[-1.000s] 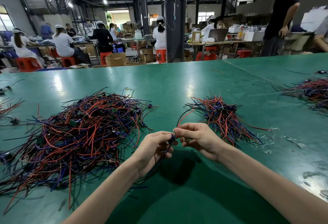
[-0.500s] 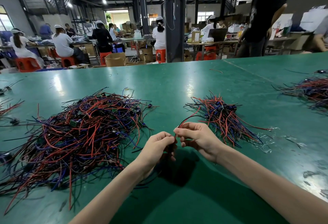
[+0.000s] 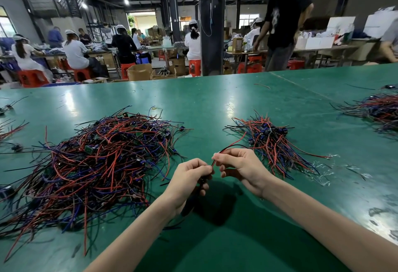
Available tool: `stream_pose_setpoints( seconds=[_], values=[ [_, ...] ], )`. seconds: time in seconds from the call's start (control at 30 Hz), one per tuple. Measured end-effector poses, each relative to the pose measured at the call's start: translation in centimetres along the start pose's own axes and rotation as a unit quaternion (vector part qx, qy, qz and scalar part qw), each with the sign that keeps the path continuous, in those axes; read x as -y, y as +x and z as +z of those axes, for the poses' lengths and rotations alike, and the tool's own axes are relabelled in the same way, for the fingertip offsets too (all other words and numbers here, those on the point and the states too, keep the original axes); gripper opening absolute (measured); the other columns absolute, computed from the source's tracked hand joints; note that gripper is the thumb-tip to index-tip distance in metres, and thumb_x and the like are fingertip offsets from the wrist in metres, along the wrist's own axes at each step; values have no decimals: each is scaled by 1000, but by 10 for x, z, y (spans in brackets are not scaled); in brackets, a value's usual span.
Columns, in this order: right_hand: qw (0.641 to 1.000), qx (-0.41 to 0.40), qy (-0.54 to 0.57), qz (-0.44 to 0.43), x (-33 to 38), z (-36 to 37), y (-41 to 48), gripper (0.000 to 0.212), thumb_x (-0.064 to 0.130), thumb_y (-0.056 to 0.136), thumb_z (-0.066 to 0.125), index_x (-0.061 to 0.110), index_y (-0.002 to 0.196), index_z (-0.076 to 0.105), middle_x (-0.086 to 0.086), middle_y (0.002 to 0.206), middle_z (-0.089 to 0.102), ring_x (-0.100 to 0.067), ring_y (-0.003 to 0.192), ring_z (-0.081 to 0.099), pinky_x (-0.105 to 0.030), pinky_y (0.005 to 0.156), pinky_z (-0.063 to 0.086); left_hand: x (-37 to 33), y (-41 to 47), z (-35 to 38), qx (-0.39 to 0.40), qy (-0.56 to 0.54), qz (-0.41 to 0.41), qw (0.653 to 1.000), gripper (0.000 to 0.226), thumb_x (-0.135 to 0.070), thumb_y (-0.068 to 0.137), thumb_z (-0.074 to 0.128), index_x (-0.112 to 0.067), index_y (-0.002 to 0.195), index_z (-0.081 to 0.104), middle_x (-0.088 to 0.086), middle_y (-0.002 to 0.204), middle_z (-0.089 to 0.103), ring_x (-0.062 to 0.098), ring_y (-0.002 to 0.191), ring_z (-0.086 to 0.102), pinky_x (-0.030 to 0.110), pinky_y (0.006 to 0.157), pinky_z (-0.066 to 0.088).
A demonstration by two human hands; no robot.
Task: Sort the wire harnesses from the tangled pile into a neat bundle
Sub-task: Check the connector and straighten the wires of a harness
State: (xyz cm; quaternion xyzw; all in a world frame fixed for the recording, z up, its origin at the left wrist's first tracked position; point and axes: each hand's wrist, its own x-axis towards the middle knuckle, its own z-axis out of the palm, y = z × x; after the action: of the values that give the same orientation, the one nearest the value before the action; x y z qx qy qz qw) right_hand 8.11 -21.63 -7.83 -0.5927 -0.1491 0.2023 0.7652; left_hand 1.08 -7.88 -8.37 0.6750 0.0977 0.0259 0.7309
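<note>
Two hands work one wire harness [image 3: 228, 147] between two heaps on the green surface [image 3: 215, 99].
The left hand [image 3: 189, 177], near centre, has its fingers curled around the harness's dark end. Just beside it, the right hand [image 3: 239, 164] pinches the red and black wires with its fingers, and the wires arc away to the far right. The tangled pile [image 3: 97, 164] lies to the left and the neater bundle [image 3: 271, 140] just beyond the right hand. Another heap [image 3: 379, 108] sits far right.

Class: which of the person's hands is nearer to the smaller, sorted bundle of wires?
Right. The right hand is just in front of the sorted bundle; the left hand lies further left, beside the tangled pile. Both pinch one harness.
</note>
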Motion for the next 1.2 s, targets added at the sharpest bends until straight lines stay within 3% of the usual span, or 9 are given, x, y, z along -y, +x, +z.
stream_pose_setpoints(
  seconds=[0.4,0.93,1.07,1.2],
  values=[
    [988,-143,-1,-54,23,-23,10,14,3,79,72,2,66,65,-4,53,62,-8,41,52,-21,42,49,7,3,-2,8,83,39,996,23,-3,86,57,-12,66,54,4,57,51,14,44,45,21,41,35],
    [976,-208,53,-43,27,-37,15,16,-3,72,76,4,68,61,-7,58,58,-9,42,50,-20,44,49,6,2,-4,8,120,49,991,22,-6,86,58,-13,66,54,1,56,51,14,47,45,21,42,34],
    [962,-237,-60,-119,22,-40,19,20,2,71,79,7,63,62,-6,56,58,-10,43,51,-18,44,48,7,3,-3,4,121,52,991,23,-5,86,58,-13,65,54,1,55,50,14,46,45,21,42,33],
    [910,-238,-246,-233,18,-44,21,20,9,71,81,12,61,64,-3,59,61,-14,52,56,-20,50,48,6,4,-2,-5,118,57,991,23,-3,84,58,-12,64,53,4,54,48,14,44,43,20,40,32]
  ],
)
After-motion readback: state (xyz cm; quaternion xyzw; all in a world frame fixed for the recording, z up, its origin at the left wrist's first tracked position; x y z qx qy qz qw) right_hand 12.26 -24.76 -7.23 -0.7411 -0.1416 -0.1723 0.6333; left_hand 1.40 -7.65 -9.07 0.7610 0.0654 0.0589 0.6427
